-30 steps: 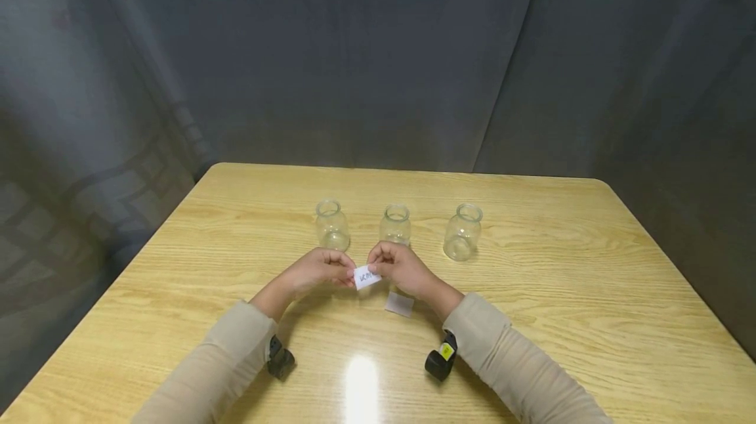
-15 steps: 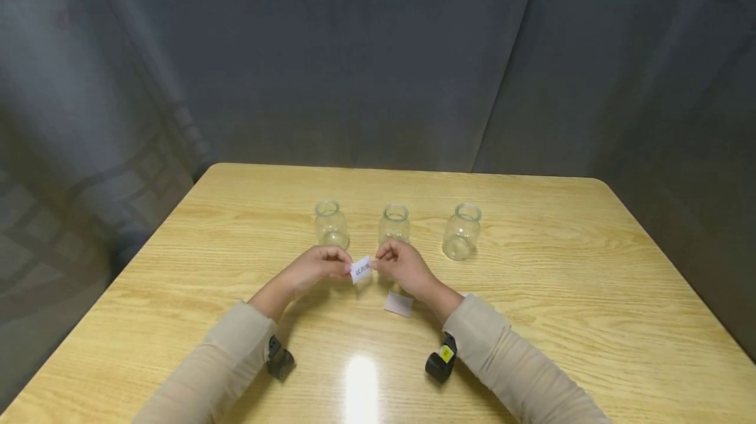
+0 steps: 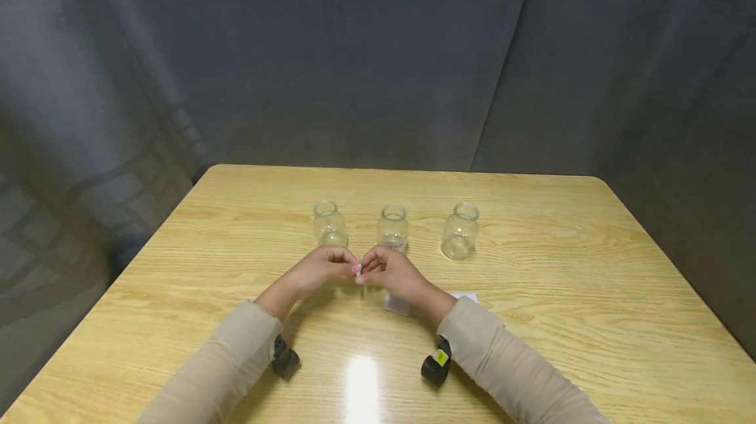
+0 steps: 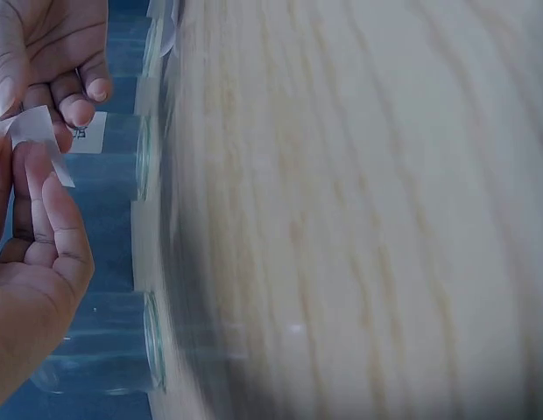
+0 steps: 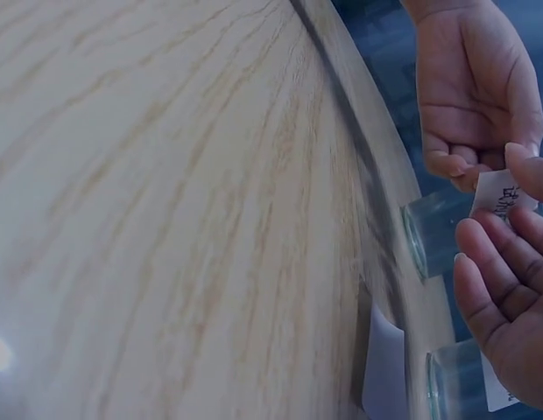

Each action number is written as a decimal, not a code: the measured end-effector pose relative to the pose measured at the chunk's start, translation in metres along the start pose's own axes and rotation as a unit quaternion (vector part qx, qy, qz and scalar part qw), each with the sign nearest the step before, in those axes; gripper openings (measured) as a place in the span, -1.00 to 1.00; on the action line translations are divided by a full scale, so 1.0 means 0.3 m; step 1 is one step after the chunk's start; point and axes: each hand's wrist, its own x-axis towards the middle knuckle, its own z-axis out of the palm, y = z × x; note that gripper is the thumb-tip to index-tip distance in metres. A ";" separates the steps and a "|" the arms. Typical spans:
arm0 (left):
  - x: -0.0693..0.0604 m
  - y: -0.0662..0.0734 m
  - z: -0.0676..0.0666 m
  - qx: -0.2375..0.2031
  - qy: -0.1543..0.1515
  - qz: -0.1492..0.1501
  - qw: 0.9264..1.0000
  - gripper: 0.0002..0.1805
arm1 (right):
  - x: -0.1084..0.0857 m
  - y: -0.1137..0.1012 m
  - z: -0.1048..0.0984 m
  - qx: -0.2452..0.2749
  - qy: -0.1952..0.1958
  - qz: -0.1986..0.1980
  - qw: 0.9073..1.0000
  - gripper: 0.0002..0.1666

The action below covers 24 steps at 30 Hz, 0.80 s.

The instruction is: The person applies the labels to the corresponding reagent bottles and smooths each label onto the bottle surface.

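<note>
A small white paper label (image 5: 495, 194) with dark handwriting is held between both hands, in front of the jars. My left hand (image 3: 319, 269) pinches it from one side, thumb against fingers. From the other side my right hand (image 3: 394, 272) pinches it too, so little of it shows in the head view. Just beyond the hands stands the middle glass jar (image 3: 392, 226), with a written label (image 4: 89, 134) on its front. A clear glass jar (image 3: 329, 224) is at the left and another jar (image 3: 459, 232) at the right, both upright.
A white paper piece (image 3: 396, 304) lies on the wooden table (image 3: 236, 240) below the right hand. Another white paper (image 3: 466, 296) is partly hidden by the right sleeve. Dark curtains (image 3: 354, 69) hang behind the table's far edge.
My hands have come closer together. The label in them has turned, so its writing no longer faces the head camera. The jars stand where they were.
</note>
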 end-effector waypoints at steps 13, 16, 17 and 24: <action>0.004 -0.012 -0.002 0.030 0.001 0.005 1.000 -0.83 | -0.018 -0.027 0.001 -0.009 -0.004 -0.007 1.000 -0.80; 0.000 -0.013 -0.004 0.027 0.004 0.004 1.000 -0.85 | -0.004 0.009 0.004 -0.009 0.000 -0.013 1.000 -0.84; -0.002 -0.013 -0.003 0.026 0.004 0.005 1.000 -0.85 | 0.000 0.019 0.006 -0.008 0.004 -0.014 1.000 -0.84; -0.007 -0.010 0.000 0.000 0.018 -0.009 1.000 -0.91 | 0.004 0.032 0.011 -0.006 0.013 -0.024 1.000 -0.75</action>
